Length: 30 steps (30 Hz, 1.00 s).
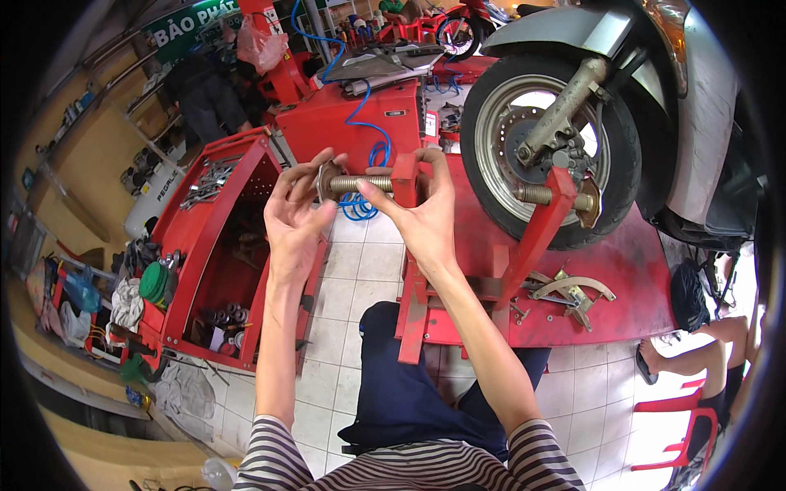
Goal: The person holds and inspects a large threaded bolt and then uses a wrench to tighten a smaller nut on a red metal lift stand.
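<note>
A thick brass-coloured clamp screw runs sideways through the top of a red clamp upright. My left hand has its fingers curled round the screw's plate end. With its fingers wrapped behind the upright, my right hand grips it, the thumb lying against the threads. To the right stands the clamp's other red arm, with a second threaded screw through it. That one is close to the scooter's front wheel.
The red lift platform carries loose metal brackets. On the left is a red tool cart with wrenches on top. A blue air hose coils behind my hands. Another person's bare legs show by a red chair at the right.
</note>
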Each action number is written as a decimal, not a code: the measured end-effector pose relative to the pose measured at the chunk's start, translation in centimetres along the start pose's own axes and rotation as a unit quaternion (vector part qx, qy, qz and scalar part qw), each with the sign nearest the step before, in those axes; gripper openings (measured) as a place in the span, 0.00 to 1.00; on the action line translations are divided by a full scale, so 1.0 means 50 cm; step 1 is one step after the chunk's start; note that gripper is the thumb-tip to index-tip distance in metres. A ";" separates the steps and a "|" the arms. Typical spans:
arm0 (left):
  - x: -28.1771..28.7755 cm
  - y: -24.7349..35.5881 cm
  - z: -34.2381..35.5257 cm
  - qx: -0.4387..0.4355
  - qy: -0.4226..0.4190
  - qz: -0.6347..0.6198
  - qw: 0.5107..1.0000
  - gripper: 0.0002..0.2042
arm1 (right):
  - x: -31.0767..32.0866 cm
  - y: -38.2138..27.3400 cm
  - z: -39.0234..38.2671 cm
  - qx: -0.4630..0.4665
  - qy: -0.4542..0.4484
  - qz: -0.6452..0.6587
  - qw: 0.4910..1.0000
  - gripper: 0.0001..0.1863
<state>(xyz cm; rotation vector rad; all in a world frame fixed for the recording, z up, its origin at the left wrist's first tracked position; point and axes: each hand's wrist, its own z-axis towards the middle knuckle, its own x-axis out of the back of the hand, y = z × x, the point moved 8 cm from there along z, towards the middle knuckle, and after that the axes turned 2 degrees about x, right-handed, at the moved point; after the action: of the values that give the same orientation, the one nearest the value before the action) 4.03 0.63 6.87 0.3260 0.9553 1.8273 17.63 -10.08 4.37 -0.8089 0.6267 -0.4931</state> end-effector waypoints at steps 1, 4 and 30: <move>0.016 -0.015 -0.001 0.016 0.049 -0.032 0.998 0.17 | 0.001 0.004 0.001 0.010 -0.001 0.000 1.000 0.34; 0.035 -0.052 0.010 0.115 0.120 0.030 0.986 0.20 | 0.002 0.004 0.003 0.009 -0.001 -0.002 1.000 0.33; -0.003 -0.037 0.052 -0.061 0.101 -0.148 0.982 0.10 | 0.002 -0.001 0.005 0.006 0.009 0.005 1.000 0.33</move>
<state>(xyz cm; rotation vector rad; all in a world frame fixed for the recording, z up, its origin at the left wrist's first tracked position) 6.89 2.03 7.25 -0.0783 0.9681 1.6542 17.86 -10.05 4.49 -0.7911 0.6435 -0.4938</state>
